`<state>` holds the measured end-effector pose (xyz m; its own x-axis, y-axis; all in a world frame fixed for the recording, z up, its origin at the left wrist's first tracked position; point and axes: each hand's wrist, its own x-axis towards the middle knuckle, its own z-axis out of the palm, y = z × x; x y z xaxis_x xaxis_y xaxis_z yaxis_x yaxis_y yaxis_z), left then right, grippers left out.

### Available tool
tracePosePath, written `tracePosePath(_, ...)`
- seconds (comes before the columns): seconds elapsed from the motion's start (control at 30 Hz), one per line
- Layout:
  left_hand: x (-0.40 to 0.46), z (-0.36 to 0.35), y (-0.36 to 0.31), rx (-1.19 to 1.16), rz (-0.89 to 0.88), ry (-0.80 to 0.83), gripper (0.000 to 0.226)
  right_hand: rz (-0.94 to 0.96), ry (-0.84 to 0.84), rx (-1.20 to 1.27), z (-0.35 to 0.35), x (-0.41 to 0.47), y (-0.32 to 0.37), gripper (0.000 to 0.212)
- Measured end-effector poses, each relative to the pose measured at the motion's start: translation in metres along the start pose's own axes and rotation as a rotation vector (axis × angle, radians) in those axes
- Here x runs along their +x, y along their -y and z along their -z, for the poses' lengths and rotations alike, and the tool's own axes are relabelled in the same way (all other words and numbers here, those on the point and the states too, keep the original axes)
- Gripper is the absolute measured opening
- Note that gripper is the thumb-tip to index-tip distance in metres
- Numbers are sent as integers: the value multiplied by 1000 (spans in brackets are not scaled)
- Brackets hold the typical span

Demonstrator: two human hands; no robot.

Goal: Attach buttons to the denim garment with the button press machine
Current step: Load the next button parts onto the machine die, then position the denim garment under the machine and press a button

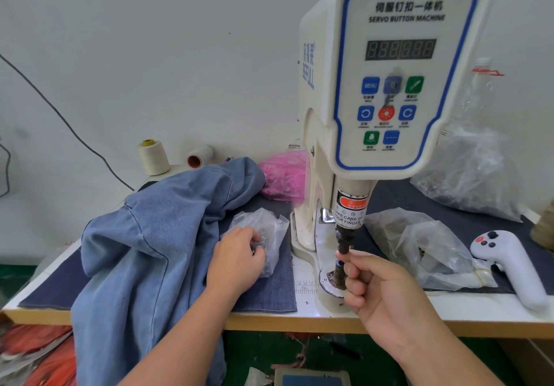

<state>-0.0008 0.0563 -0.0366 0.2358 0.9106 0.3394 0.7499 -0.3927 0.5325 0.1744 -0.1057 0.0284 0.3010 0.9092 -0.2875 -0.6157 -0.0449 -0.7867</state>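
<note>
The white servo button machine [398, 68] stands at the table's middle right, its black punch [344, 237] above the lower die [337, 277]. My right hand [380, 286] is at the die, thumb and fingers pinching a small part up under the punch tip; the part itself is mostly hidden. My left hand [236, 258] reaches into a clear plastic bag of metal buttons [266, 229], fingers curled on buttons inside it. The blue denim garment [156, 235] lies heaped on the left and hangs over the table's front edge.
A second clear bag [419, 244] lies right of the machine, with a white handheld controller [509, 265] beside it. A large bag [476, 172] sits at the back right, a pink bag [284, 175] and two thread cones [153, 156] at the back. Dark denim mat [263, 295] covers the table.
</note>
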Motion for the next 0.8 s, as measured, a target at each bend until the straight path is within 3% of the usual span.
tracePosePath(0.3,0,0,0,-9,-8,-12,16,-120,91,315,4,-17,-7,43)
tracePosePath(0.5,-1,3,-2,-2,-22,-5,17,-30,39,120,10,-18,-11,49)
tracePosePath(0.63,-1,4,-4,-4,-19,14,18,-7,21,105,15,-18,-11,37)
tracePosePath(0.8,4,10,-4,-150,55,56,10,177,-225,-231,43,-11,-8,23)
